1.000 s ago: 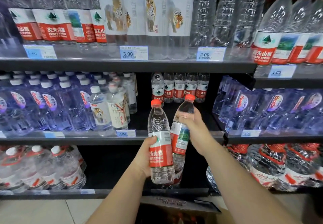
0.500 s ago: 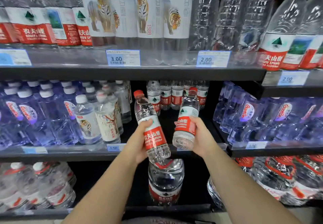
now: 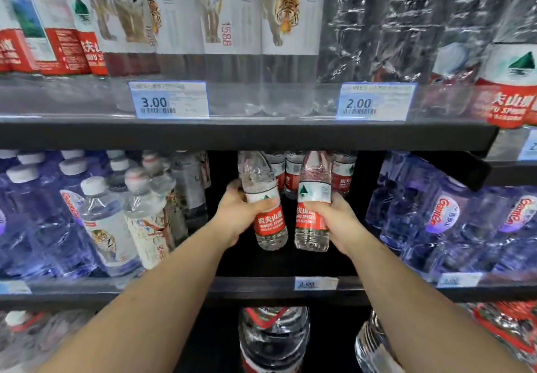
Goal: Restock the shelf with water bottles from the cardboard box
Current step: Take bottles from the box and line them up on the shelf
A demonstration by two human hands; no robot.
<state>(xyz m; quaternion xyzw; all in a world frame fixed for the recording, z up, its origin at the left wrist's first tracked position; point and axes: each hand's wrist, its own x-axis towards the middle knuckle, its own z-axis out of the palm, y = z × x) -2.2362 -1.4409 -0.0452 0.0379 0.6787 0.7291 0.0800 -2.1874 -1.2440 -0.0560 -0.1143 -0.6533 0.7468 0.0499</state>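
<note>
Bottles have gone deeper since half a second back: both were then at the mouth of the dark gap on the middle shelf (image 3: pixel 255 287) with their red caps showing, and now they are up inside it, higher and closer to the back row of small bottles (image 3: pixel 293 169), and the whole rack looks nearer. The left hand (image 3: pixel 232 215) grips the left bottle (image 3: pixel 270 224) round its middle, fingers curled about the label, the bottle leaning with its neck tipped to the left. The right hand (image 3: pixel 343 221) holds the right bottle (image 3: pixel 315 189) the same way, fingers wrapped round the label, and that one stands nearly upright. The two are just beside each other, their bases close together and held clear above the shelf floor. Each is clear plastic, its label white above with a green mountain mark and red below with white characters. Their caps are hidden behind the black edge of the upper shelf (image 3: pixel 232 137). Motion blurs the left hand and the blue-tinted bottles (image 3: pixel 43 227) at the left, so their print is hard to read. The big jug (image 3: pixel 273 337) on the bottom shelf is cut off by the lower edge, and the price tag (image 3: pixel 316 283) under the gap is too smeared to read surely.
</note>
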